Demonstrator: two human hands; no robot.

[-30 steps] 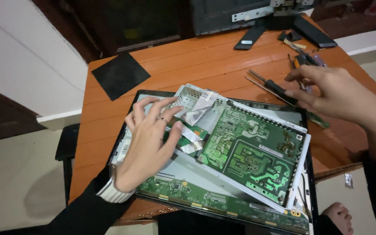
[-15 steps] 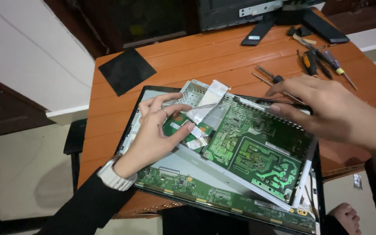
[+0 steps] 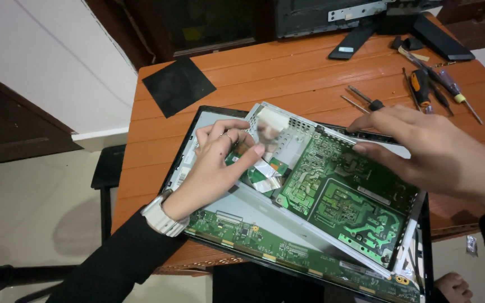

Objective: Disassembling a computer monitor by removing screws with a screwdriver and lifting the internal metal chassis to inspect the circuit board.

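Note:
An opened flat display panel (image 3: 186,147) lies face down on an orange wooden table (image 3: 287,73). On it sits a metal tray with a green circuit board (image 3: 343,196), tilted up at its far edge. My left hand (image 3: 217,163) rests on the tray's left end, fingers pinching white flat ribbon cables (image 3: 266,173) beside a small green board. My right hand (image 3: 428,148) hovers over the tray's far right edge, fingertips touching the board's rim. A long narrow green board (image 3: 287,255) runs along the panel's near edge.
Several screwdrivers (image 3: 422,87) and loose bits lie at the table's right rear. A black square sheet (image 3: 178,85) lies at the left rear. A dark monitor stand and casing (image 3: 366,22) sit at the back. A black stool (image 3: 106,168) stands left of the table.
My right hand came in from the screwdrivers to the board's far edge. My left hand shifted onto the ribbon cables. The view moved closer and left.

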